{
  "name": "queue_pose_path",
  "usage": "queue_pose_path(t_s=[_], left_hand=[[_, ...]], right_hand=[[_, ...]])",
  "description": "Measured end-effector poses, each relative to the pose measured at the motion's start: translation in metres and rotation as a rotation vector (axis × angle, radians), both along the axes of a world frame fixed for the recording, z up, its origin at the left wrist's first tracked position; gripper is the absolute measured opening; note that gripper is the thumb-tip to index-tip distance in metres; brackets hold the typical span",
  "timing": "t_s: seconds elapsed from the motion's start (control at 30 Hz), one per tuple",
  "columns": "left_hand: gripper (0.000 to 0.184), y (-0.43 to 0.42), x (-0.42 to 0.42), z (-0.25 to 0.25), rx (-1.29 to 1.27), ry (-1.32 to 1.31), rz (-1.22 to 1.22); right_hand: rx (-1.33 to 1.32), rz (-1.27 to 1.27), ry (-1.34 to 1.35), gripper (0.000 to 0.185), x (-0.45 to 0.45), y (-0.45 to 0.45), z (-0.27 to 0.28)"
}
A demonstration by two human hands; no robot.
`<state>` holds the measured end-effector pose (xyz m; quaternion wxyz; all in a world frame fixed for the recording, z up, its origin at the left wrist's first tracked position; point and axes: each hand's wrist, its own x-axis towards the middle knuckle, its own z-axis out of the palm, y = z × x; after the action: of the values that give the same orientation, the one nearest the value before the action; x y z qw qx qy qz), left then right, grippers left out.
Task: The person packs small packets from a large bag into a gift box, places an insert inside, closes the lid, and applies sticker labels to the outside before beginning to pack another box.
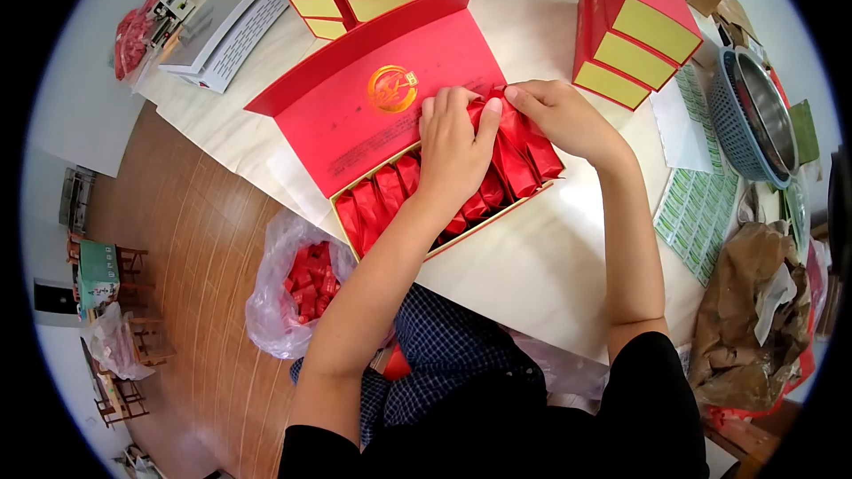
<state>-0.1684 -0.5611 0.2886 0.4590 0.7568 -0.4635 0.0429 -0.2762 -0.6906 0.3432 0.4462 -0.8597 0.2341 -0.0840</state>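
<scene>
Pinching a red packet (514, 165), apparently, the right hand (559, 118) is half-curled.

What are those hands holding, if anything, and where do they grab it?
The right hand seems to pinch a red packet near its top end. Whether the left hand grips anything can't be told.

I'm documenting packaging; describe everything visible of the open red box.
The open red box looks like cardboard, edged in gold-yellow. Its lid, tilted back, bears a round gold emblem and dark print. It lies askew on the pale table, holding glossy red packets. The left hand and right hand touch packets toward its right end.
</scene>
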Motion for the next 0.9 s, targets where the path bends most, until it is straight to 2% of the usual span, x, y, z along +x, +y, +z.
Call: queue_pose_path(t_s=[0.03, 0.1, 0.17, 0.33, 0.4, 0.43, 0.5, 0.57, 0.63, 0.7, 0.8, 0.87, 0.9], left_hand=[[0.033, 0.001, 0.000, 0.000, -0.005, -0.007, -0.018], [0.031, 0.003, 0.000, 0.001, -0.009, -0.014, -0.033], [0.030, 0.005, 0.000, 0.003, 0.057, -0.041, -0.074], [0.027, 0.002, -0.002, 0.000, 0.016, -0.058, -0.060], [0.021, 0.000, -0.005, -0.003, 0.090, -0.168, -0.015], [0.021, -0.001, -0.006, -0.004, 0.081, -0.163, -0.012], [0.022, -0.001, -0.008, -0.008, 0.168, -0.294, 0.025], [0.018, -0.006, -0.009, -0.014, 0.109, -0.378, 0.078], [0.018, -0.008, -0.011, -0.012, 0.184, -0.437, 0.092], [0.022, -0.004, -0.009, -0.011, 0.185, -0.414, 0.107], [0.030, 0.017, -0.007, -0.007, 0.076, -0.184, -0.097], [0.030, 0.050, -0.005, 0.007, 0.108, -0.035, -0.098], [0.029, 0.073, -0.002, 0.015, 0.027, -0.028, -0.098]], right_hand=[[0.003, 0.001, 0.001, 0.036, 0.000, 0.004, 0.003], [-0.209, -0.016, 0.000, 0.033, -0.001, 0.011, 0.007], [-0.177, 0.015, 0.034, 0.032, -0.001, 0.006, 0.004], [-0.148, 0.059, 0.048, 0.030, -0.002, 0.010, 0.000], [-0.504, -0.040, -0.038, 0.026, 0.002, 0.026, -0.017], [-0.628, -0.074, 0.035, 0.018, 0.005, 0.036, -0.022], [-0.746, -0.199, 0.048, 0.016, 0.011, 0.055, -0.040], [-0.771, -0.247, 0.033, 0.016, 0.014, 0.061, -0.061], [-0.718, -0.305, -0.034, 0.018, 0.012, 0.061, -0.065], [-0.701, -0.290, -0.027, 0.021, 0.013, 0.064, -0.062], [-0.686, -0.305, -0.020, 0.022, 0.012, 0.065, -0.061], [-0.718, -0.311, 0.027, 0.018, 0.013, 0.064, -0.061], [-0.719, -0.317, 0.035, 0.017, 0.013, 0.065, -0.061]])
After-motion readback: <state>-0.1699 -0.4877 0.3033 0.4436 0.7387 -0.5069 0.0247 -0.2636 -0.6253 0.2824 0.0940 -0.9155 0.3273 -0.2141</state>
